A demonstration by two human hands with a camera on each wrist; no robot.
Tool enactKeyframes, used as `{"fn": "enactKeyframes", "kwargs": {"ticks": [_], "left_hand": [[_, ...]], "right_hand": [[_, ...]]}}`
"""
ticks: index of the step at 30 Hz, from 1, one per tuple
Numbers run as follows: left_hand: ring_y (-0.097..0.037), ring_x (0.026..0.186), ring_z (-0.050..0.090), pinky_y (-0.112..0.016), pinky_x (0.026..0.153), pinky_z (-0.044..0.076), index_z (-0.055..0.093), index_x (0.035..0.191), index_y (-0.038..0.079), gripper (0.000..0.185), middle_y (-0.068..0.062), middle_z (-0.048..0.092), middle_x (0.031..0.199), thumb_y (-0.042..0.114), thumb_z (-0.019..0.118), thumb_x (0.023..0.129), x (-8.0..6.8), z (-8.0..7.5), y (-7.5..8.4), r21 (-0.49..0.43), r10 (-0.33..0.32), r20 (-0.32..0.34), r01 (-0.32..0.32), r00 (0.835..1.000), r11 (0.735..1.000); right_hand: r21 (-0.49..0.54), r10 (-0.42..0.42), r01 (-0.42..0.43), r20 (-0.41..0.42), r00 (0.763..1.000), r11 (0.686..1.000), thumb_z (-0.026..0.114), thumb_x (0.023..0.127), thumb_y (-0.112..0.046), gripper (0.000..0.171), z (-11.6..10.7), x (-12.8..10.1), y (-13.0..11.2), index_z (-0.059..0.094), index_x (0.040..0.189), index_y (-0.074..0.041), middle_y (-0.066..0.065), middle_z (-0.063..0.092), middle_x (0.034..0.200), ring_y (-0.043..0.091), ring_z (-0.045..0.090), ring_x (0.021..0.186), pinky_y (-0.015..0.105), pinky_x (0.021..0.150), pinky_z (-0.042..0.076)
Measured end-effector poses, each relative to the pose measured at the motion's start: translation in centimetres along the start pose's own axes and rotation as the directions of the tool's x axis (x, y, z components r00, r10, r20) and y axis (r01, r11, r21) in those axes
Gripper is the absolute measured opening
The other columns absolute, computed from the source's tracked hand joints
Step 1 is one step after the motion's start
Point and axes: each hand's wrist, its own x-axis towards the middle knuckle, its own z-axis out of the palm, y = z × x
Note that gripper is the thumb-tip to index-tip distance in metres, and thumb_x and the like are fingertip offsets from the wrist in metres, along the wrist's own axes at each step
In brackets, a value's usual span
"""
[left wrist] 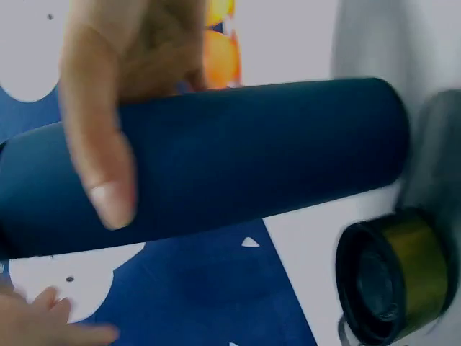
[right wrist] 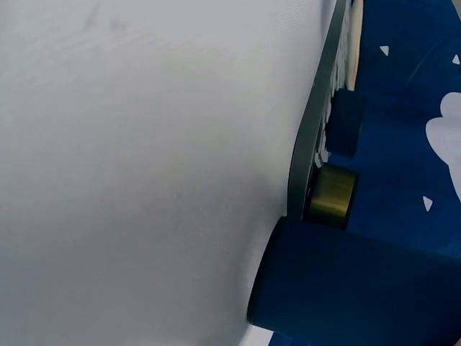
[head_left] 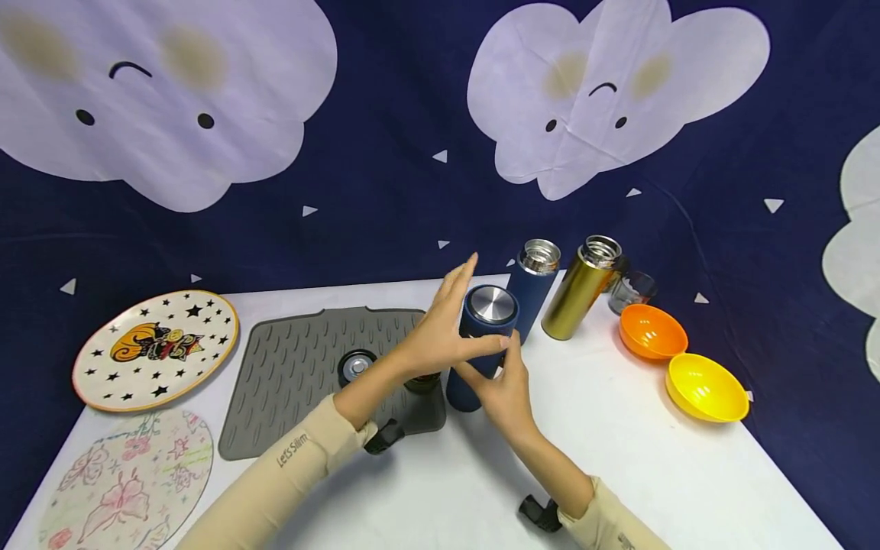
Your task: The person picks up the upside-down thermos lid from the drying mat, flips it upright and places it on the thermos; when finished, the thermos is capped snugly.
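A dark blue thermos with a steel-topped lid stands upright between the hands, its base at the table beside a grey mat. My right hand grips its body, thumb across the blue wall in the left wrist view. Around the lid end, my left hand is spread, fingers straight and thumb overlapping the thermos in the head view. On the mat lie a dark lid and a gold lid, the latter partly hidden by my left arm. The right wrist view shows the thermos's lower body.
Behind the thermos stand an uncapped blue bottle and an uncapped gold bottle. Rightward are a clear glass cup, an orange bowl and a yellow bowl. The grey mat, a star-patterned plate and a butterfly-patterned round lie left.
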Motion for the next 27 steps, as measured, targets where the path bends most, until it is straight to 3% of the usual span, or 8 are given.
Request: {"fn": "enactKeyframes", "kwargs": {"ticks": [2,5,8,11,15,18,23,27], "left_hand": [[-0.021,0.138,0.032,-0.053,0.112,0.035,0.013,0.16,0.022,0.119,-0.004,0.035,0.148,0.039,0.088,0.069,-0.1,0.4,-0.1,0.033,-0.024,-0.048,0.026,0.999,0.999],[-0.022,0.124,0.044,-0.047,0.106,0.043,0.027,0.154,0.014,0.112,-0.008,0.047,0.132,0.036,0.092,0.065,-0.3,1.0,-0.4,0.028,-0.004,-0.134,0.008,0.991,1.0],[-0.027,0.121,0.053,-0.047,0.108,0.042,0.033,0.146,0.007,0.086,-0.015,0.055,0.13,0.017,0.079,0.074,-0.4,1.1,-1.0,-0.133,0.051,-0.077,-0.061,0.996,0.989],[-0.026,0.14,0.039,-0.052,0.119,0.027,0.024,0.153,0.012,0.089,-0.014,0.043,0.15,0.018,0.068,0.076,-0.4,0.9,-1.4,-0.283,0.058,0.016,-0.052,0.998,0.958],[-0.019,0.142,0.031,-0.052,0.12,0.023,0.023,0.155,0.019,0.1,-0.006,0.035,0.151,0.039,0.081,0.076,-0.6,1.3,-1.2,-0.201,0.009,-0.072,-0.023,0.997,0.979],[-0.023,0.127,0.046,-0.045,0.115,0.035,0.034,0.147,0.01,0.093,-0.011,0.047,0.136,0.028,0.087,0.073,-0.6,1.5,-1.2,-0.175,0.026,-0.147,-0.051,0.989,0.983],[-0.032,0.133,0.045,-0.051,0.117,0.029,0.031,0.143,0.0,0.075,-0.021,0.046,0.145,0.012,0.064,0.077,-0.6,1.0,-1.8,-0.376,0.103,-0.027,-0.106,0.994,0.92],[-0.023,0.132,0.044,-0.048,0.116,0.031,0.039,0.139,0.007,0.077,-0.008,0.047,0.141,0.03,0.079,0.078,-0.6,1.5,-1.5,-0.217,0.033,-0.077,-0.049,0.997,0.975]], "right_hand": [[-0.007,-0.005,0.005,-0.007,1.0,1.0,0.082,0.08,-0.013,0.064,0.0,0.0,0.0,0.045,0.132,-0.007,0.01,0.064,0.123,0.025,0.057,0.115,0.046,0.1,0.043],[-0.015,-0.012,0.011,-0.014,1.0,1.0,0.083,0.078,-0.011,0.064,0.0,0.0,0.0,0.046,0.13,-0.006,0.012,0.065,0.121,0.026,0.059,0.113,0.046,0.099,0.045],[-0.003,-0.002,0.002,-0.013,1.0,1.0,0.083,0.078,-0.013,0.063,0.0,0.0,0.0,0.046,0.13,-0.009,0.011,0.064,0.124,0.027,0.059,0.114,0.046,0.099,0.044],[-0.001,0.018,-0.018,-0.004,1.0,1.0,0.082,0.079,-0.016,0.064,-0.1,0.0,0.0,0.045,0.131,-0.012,0.01,0.062,0.125,0.026,0.058,0.116,0.046,0.1,0.043],[-0.014,0.036,-0.036,0.0,0.999,0.999,0.082,0.081,-0.018,0.069,-0.1,0.0,0.0,0.042,0.136,-0.008,0.011,0.063,0.126,0.028,0.059,0.116,0.048,0.101,0.044],[-0.018,0.021,-0.021,-0.005,1.0,1.0,0.082,0.081,-0.017,0.067,0.0,-0.1,0.1,0.043,0.135,-0.007,0.012,0.064,0.124,0.029,0.06,0.114,0.048,0.099,0.045],[0.018,-0.004,0.004,-0.003,1.0,1.0,0.083,0.08,-0.016,0.067,0.1,-0.1,0.3,0.044,0.135,-0.013,0.009,0.061,0.128,0.026,0.058,0.116,0.048,0.099,0.044],[0.006,-0.013,0.014,-0.026,1.0,1.0,0.082,0.079,-0.012,0.064,0.3,0.0,0.3,0.046,0.132,-0.01,0.011,0.063,0.126,0.027,0.058,0.117,0.049,0.1,0.044]]}}
